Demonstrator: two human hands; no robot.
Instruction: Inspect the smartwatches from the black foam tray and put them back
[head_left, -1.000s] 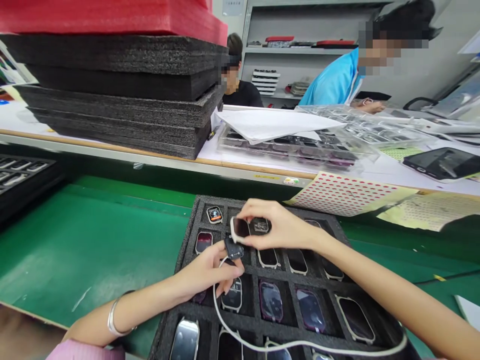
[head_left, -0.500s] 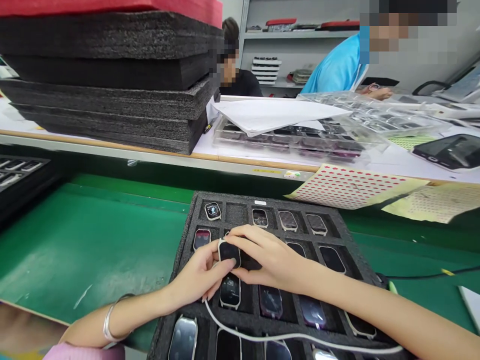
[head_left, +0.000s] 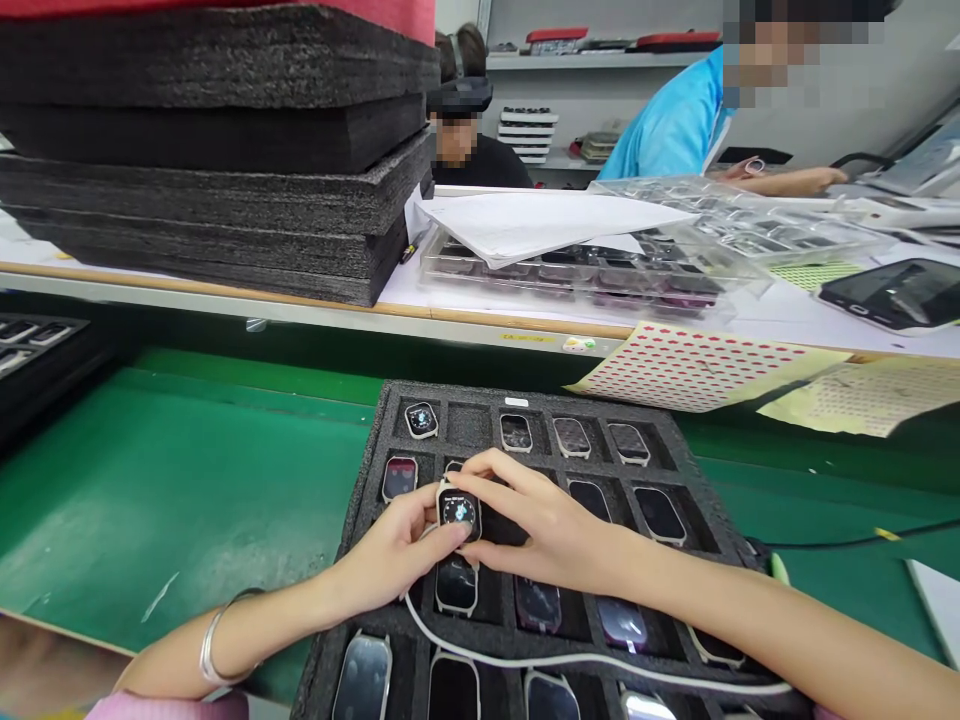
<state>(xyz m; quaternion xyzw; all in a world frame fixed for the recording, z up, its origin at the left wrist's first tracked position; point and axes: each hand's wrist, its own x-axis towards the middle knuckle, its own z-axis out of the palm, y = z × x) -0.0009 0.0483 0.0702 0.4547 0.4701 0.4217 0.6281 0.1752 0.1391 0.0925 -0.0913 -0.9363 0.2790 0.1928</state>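
Note:
Between my two hands is a smartwatch without a strap [head_left: 458, 508], its screen lit with a watch face. My left hand [head_left: 409, 540] grips it from the left, thumb across the lower screen. Fingers of my right hand [head_left: 517, 510] pinch its top and right side. A white cable [head_left: 570, 659] runs from under my left hand to the right; its end is hidden. Below them lies a black foam tray [head_left: 469, 425] with several strapless watches in its pockets. One watch [head_left: 421, 420] at the tray's far left corner also shows a lit face.
A tall stack of black foam trays [head_left: 225, 190] stands on the shelf at left. Clear plastic trays [head_left: 525, 275] with paper [head_left: 555, 215] on top, sticker sheets [head_left: 697, 370] and a phone [head_left: 896, 290] lie to its right. Another foam tray [head_left: 37, 350] sits far left. Two people work beyond.
The held watch's screen has gone from dark to a lit watch face. My hands keep nearly the same grip. The person in black behind has raised their head.

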